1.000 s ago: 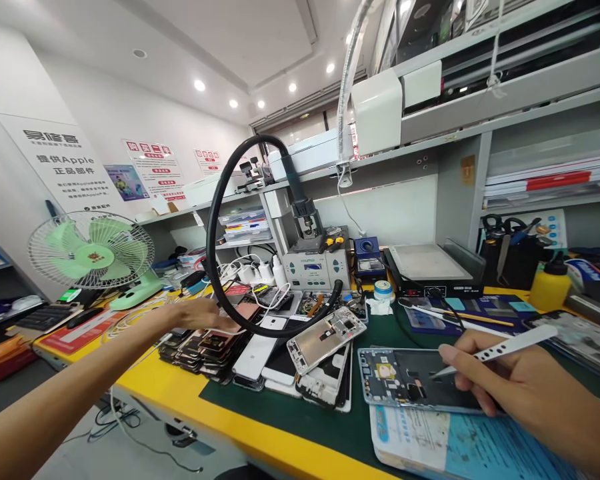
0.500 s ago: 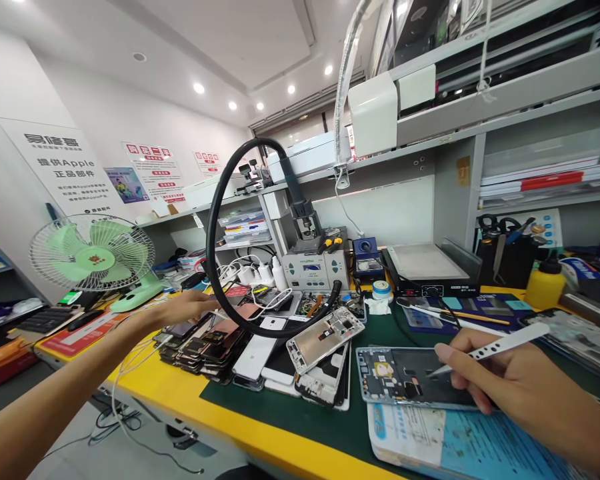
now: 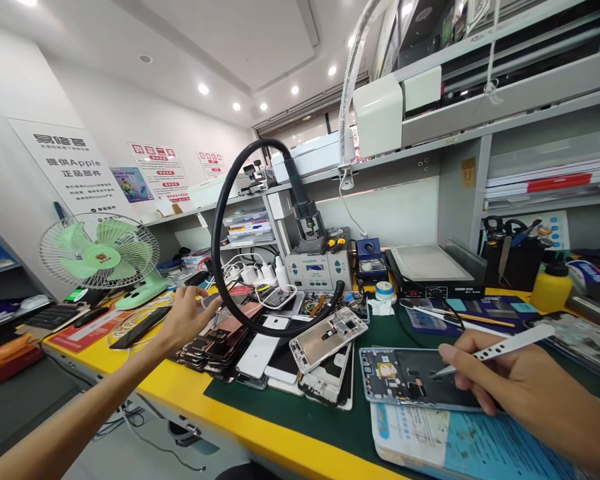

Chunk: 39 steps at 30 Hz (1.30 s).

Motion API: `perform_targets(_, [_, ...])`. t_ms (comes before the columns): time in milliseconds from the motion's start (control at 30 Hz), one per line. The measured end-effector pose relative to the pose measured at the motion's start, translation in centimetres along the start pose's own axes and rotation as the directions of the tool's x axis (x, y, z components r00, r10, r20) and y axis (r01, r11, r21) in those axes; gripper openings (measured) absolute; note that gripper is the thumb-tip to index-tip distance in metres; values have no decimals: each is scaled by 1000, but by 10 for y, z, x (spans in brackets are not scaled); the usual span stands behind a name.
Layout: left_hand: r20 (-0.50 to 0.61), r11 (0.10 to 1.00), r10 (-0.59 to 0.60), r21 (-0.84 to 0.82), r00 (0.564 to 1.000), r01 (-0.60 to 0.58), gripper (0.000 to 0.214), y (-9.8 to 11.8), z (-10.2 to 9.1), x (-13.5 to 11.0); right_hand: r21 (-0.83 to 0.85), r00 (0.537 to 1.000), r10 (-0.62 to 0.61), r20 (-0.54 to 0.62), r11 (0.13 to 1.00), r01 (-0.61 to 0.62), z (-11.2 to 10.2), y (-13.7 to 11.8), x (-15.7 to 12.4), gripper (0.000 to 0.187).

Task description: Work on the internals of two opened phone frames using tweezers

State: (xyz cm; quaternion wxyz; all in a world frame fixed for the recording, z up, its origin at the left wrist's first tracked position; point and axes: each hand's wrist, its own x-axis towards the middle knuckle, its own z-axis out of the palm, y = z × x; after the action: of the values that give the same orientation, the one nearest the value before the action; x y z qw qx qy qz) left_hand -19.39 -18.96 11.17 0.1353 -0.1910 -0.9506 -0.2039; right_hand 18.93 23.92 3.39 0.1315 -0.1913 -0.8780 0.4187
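- As your right hand (image 3: 523,383) grips tweezers (image 3: 505,347), they point at the opened phone (image 3: 417,373).
- Your left hand (image 3: 186,321) curls near stacked phone parts (image 3: 225,341); its grip I cannot tell.

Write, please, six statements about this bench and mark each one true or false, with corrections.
1. The right hand holds white tweezers. True.
2. The fan is red. False: the fan is green.
3. The yellow bottle has a black cap. True.
4. The left hand is on the yellow bottle. False: the left hand is near the phone pile.
5. The tweezers point at the open phone. True.
6. The hose lies straight. False: the hose bends in a loop.
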Motion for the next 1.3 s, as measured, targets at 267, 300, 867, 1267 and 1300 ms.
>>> perform_targets(267, [268,957,-21,284,963,-58,37,19,6,-25,-13,1000,0,-3,1000,0,0,1,0,81])
perform_targets(300, [287,954,-37,296,957,-52,37,20,8,-24,-13,1000,-5,-3,1000,5,-1,1,1,81])
perform_targets(867, [321,964,-85,266,943,-4,36,45,-37,-14,12,999,14,40,1000,-14,-1,-1,0,76])
perform_targets(1267, [209,943,34,316,977,-101,35,35,17,-64,-33,1000,13,7,999,-13,-2,-7,0,83])
perform_targets(1300, [212,941,44,319,976,-111,35,35,22,-66,-34,1000,16,0,999,-16,-2,-7,0,82])
